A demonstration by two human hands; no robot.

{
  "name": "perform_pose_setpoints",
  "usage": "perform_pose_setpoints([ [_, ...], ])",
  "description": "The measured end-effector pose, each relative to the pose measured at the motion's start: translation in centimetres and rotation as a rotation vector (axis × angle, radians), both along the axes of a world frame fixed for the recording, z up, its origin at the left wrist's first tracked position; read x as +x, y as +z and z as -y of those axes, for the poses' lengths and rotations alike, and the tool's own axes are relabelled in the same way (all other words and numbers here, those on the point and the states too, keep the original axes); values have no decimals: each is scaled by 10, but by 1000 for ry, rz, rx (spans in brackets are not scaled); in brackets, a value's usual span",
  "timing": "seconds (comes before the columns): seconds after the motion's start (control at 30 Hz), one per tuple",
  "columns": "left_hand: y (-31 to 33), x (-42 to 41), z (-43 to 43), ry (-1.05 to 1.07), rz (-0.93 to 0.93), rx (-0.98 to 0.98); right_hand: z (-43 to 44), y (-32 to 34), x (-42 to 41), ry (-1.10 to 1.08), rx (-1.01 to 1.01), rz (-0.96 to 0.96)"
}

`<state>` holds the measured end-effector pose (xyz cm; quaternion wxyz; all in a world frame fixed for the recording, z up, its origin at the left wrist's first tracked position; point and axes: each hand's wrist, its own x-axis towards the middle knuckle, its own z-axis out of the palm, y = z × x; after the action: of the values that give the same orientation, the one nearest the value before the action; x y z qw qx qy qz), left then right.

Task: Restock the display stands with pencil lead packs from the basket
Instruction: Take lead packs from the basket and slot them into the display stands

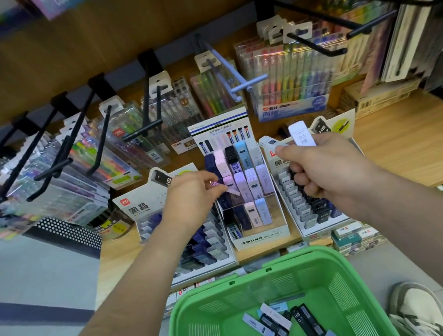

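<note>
The left hand [189,193] pinches a pink pack [232,191]; the right hand [325,167] clutches spare packs [301,136]. They look light, stiff and slick, best pinched across the narrow sides.

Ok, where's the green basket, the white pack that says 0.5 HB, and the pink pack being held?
green basket [203,291]: head view, on its back rim.
white pack [302,136]: head view, on its printed 0.5 HB face.
pink pack [232,191]: head view, on its free end.
</note>
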<state>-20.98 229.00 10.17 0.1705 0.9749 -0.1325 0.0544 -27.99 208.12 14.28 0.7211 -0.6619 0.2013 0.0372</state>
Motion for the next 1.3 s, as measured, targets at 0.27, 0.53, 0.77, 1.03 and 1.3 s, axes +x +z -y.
perform_pose_setpoints([
  [0.27,-13,12,12,-141,15,328,0,0,0,18,19,8],
  [0.53,-40,12,13,-134,147,158,0,1,0,16,26,-4],
  [0.77,-42,4,16,-24,197,-26,-1,4,2,20,63,-92],
  [1.03,15,-33,13,127,-542,-1037,-1,2,-2,228,44,-183],
  [1.3,45,-48,17,-70,-579,-1173,-4,11,-7,351,198,-221],
])
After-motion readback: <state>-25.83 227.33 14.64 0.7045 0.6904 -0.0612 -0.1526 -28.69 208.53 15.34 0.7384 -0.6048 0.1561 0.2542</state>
